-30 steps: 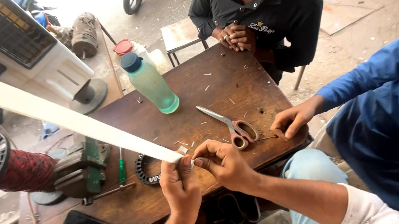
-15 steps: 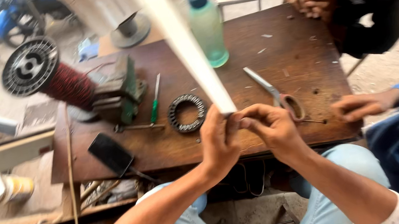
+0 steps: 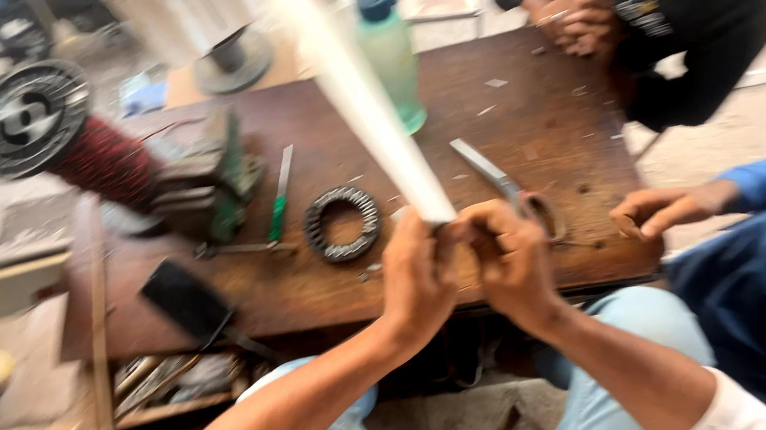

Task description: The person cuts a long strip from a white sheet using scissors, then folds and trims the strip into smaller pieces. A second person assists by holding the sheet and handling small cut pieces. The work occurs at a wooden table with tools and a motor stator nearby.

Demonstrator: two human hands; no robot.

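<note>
Wire spool (image 3: 63, 136): at the far left edge of the tabletop (image 3: 528, 102), black flange towards us and reddish winding behind it; it overhangs the corner, likely so wire can be drawn off freely.
Green vise (image 3: 212, 185): just right of the spool, blurred; it sits near the back left where it leaves the front edge free.
Dark flat object (image 3: 185, 300): at the front left edge, lying at a slant; too blurred to say what it is.
Green-handled screwdriver (image 3: 280, 195): lying flat beside the vise, within easy reach.
Toothed metal ring (image 3: 342, 223): flat on the wood, just left of the hands; set down close, as if kept ready.
Left hand (image 3: 417, 276): closed, fingers pinching the near end of the white strip (image 3: 354, 88) at the front edge of the tabletop.
White strip: long and pale, rising from the pinch away up and left past the top of the view; both hands meet at its tip, which steadies that end.
Right hand (image 3: 511, 261): closed too, pinching the same tip, touching the left hand.
Green bottle (image 3: 391, 52): upright behind the strip, blue cap on.
Scissors (image 3: 505, 182): flat just beyond the right hand.
Other people: one hand (image 3: 660, 209) in a blue sleeve rests on the right corner; clasped hands (image 3: 581, 18) at the far side.
</note>
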